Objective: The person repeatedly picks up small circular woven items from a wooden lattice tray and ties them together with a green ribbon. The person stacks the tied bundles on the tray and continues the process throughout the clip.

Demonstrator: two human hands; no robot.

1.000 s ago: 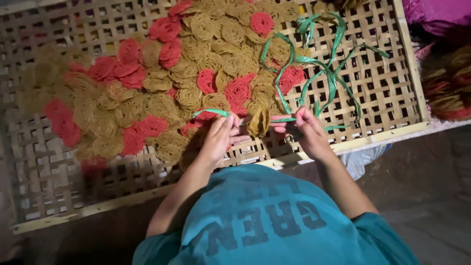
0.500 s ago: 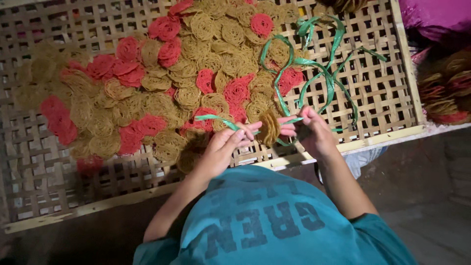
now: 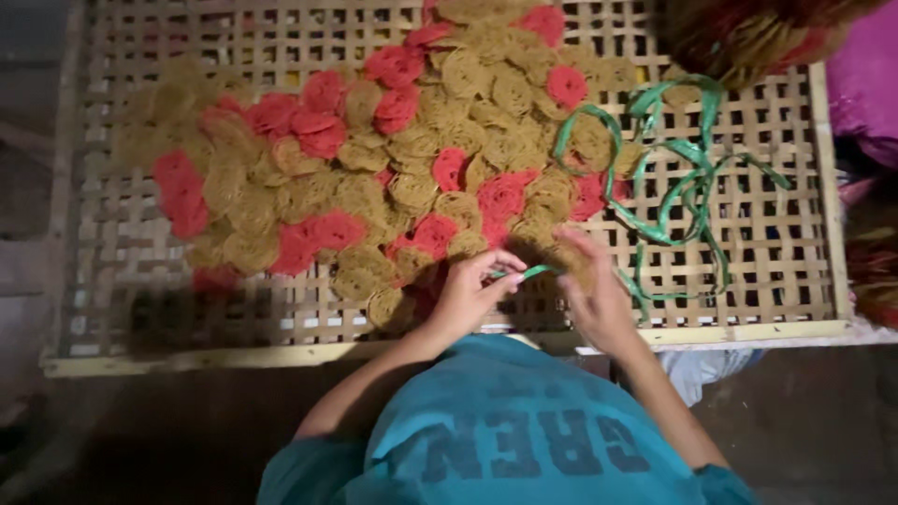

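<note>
A woven bamboo tray (image 3: 767, 281) holds a heap of round coiled discs, yellow-brown ones (image 3: 468, 75) and red ones (image 3: 318, 234). A long green plastic strip (image 3: 692, 187) lies in loops on the tray's right side. One end of it runs to my hands at the tray's near edge. My left hand (image 3: 465, 297) pinches the strip with its fingertips. My right hand (image 3: 591, 295) grips the same strip a little to the right, against a small bunch of yellow-brown discs (image 3: 569, 259). The two hands are close together, with only a short piece of strip showing between them.
A teal shirt (image 3: 505, 430) fills the bottom middle. More coiled discs are piled at the top right corner (image 3: 748, 37), beside a purple cloth (image 3: 865, 84). A white cloth (image 3: 706, 369) hangs below the tray's front rail. Dark floor lies around the tray.
My hands have come closer together, so the stretch of green strip between them is shorter. They have shifted slightly toward the heap of discs.
</note>
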